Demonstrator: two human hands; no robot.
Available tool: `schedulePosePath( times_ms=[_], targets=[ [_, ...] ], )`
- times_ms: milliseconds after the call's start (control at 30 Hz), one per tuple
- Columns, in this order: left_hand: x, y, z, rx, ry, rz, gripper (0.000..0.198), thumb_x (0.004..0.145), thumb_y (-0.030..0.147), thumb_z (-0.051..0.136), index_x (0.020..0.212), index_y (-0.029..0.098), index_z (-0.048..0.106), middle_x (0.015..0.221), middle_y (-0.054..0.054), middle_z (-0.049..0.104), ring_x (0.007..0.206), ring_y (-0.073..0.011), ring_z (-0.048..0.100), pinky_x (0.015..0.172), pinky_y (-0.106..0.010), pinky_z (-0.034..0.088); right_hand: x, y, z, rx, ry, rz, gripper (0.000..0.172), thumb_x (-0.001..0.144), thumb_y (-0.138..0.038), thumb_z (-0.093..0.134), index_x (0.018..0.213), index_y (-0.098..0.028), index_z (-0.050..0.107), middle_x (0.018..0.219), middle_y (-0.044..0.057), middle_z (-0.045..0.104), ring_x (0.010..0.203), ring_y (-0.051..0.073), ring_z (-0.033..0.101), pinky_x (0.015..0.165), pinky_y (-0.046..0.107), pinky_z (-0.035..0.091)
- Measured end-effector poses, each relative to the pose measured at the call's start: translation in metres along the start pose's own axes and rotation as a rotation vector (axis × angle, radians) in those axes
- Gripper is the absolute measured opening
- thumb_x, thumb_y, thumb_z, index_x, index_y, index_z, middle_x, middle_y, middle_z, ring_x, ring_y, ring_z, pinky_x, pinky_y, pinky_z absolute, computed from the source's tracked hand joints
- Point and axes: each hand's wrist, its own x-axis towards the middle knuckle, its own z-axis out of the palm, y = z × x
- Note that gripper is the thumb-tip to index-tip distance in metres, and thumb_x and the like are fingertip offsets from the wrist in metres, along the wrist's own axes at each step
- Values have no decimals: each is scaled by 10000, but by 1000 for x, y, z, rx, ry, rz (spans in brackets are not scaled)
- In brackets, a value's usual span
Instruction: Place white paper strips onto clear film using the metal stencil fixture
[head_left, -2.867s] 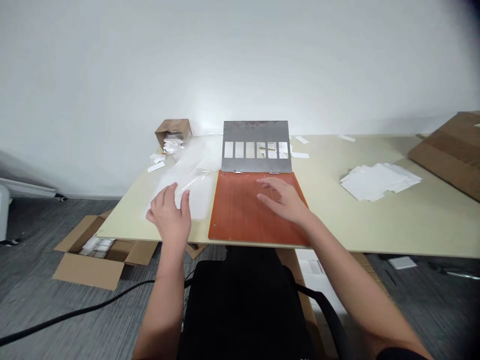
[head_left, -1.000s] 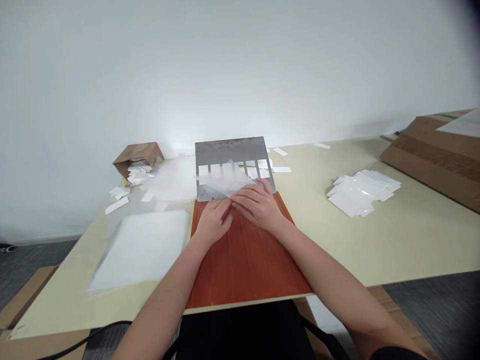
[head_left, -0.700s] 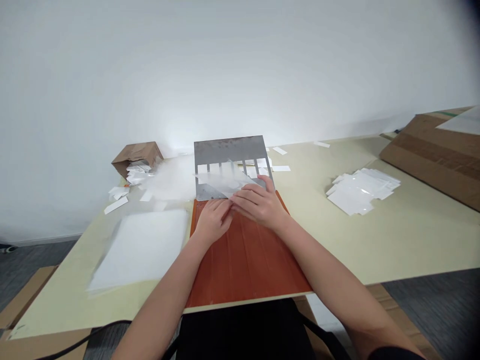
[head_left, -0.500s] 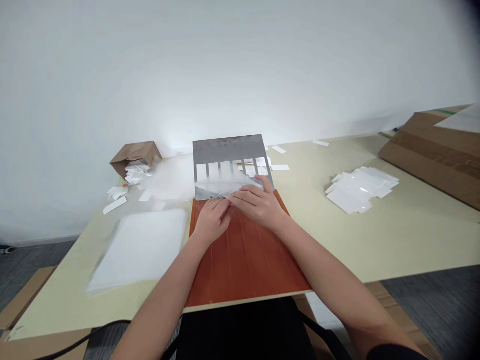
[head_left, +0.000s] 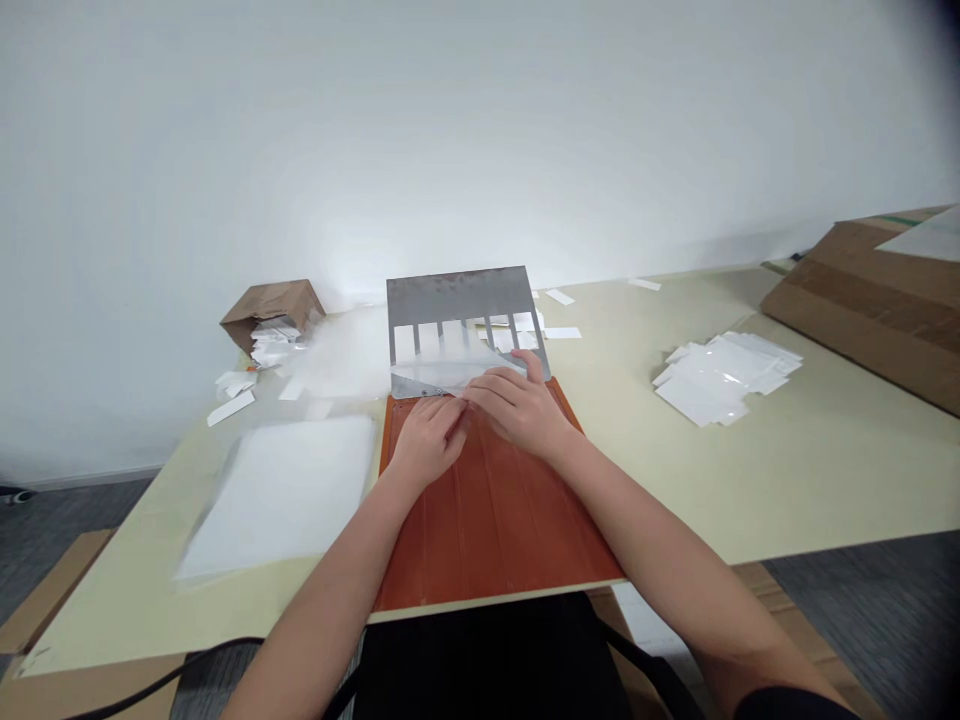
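Note:
A slotted grey metal plate (head_left: 457, 292) stands at the far edge of a reddish-brown board (head_left: 480, 520), with white strips showing in its slots. Across the plate's lower part lies a translucent sheet (head_left: 450, 372), its near edge lifted. My left hand (head_left: 433, 437) is closed on that edge, over the top of the board. Touching it from the right, my right hand (head_left: 517, 405) also grips the sheet between thumb and fingers, one finger raised toward the plate. The fingertips of both hands meet and partly hide the edge.
A stack of translucent sheets (head_left: 285, 495) lies left of the board, with more film behind. At the far left, a small cardboard box (head_left: 277, 300) spills white strips. White pieces (head_left: 724, 380) are piled on the right, before a large cardboard box (head_left: 870, 300).
Both hands have barely moved, shifting very slightly right along the sheet's edge. The view has shifted a little.

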Motion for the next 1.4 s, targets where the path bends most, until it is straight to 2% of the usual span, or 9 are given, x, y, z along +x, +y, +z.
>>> schedulePosePath(
  times_ms=[100,267,367,467,567,800,967,1167,1400],
  targets=[
    [2,2,-1,4,3,24,167,964,111,482,1012,169,630,842,-54,711,803,-188,691,725,-332,549,-1,0,-1,34,-29,42,275,928,-22,457,892,-230,633,877,-48,764,809,87,649,1131,383,226],
    [2,1,-2,15,4,23,191,959,119,477,1058,171,633,856,-64,711,786,-193,687,711,-343,547,0,1,-5,63,25,8,107,923,-151,561,949,-217,641,893,-34,762,795,103,647,1116,415,279],
    [-2,-3,0,16,-12,19,144,992,200,536,1083,151,636,904,-47,690,798,-167,671,727,-329,564,2,0,-4,-48,109,-61,77,877,-157,614,916,-214,647,829,-55,744,762,108,625,1126,474,286],
    [-6,-6,2,12,-29,20,258,990,350,612,1149,148,629,1054,-53,673,868,-160,667,771,-342,588,5,-4,-3,-145,184,-93,65,843,-147,647,834,-212,641,736,-72,702,717,99,592,1126,502,298],
    [-8,-7,3,9,-30,24,300,986,371,618,1193,154,622,1130,-72,663,924,-176,669,800,-362,595,8,-9,-4,-188,225,-107,97,844,-153,642,776,-219,623,681,-79,654,695,94,564,1121,500,314],
    [-2,1,-1,16,8,43,215,993,351,599,1042,144,631,912,-17,653,773,-137,638,721,-311,562,11,-11,-7,-251,242,-131,162,814,-90,613,723,-224,608,652,-80,612,680,93,535,1136,503,303],
    [4,8,-4,27,33,68,97,937,137,507,975,162,593,721,-16,624,677,-179,621,643,-314,502,10,-11,-7,-229,199,-83,169,830,-91,578,723,-220,603,664,-87,625,677,82,555,1175,514,214],
    [8,12,-6,29,50,74,207,913,92,491,1082,183,569,796,-39,691,713,-194,673,682,-331,522,9,-10,-8,-118,136,55,181,865,-110,541,744,-227,608,700,-91,700,671,75,603,1185,474,155],
    [5,9,-5,46,32,78,287,873,68,474,1126,176,556,813,-51,709,719,-205,677,703,-345,531,9,-5,-10,-134,179,-50,69,838,-206,614,777,-232,634,743,-84,712,726,103,629,1182,505,167]
  ],
)
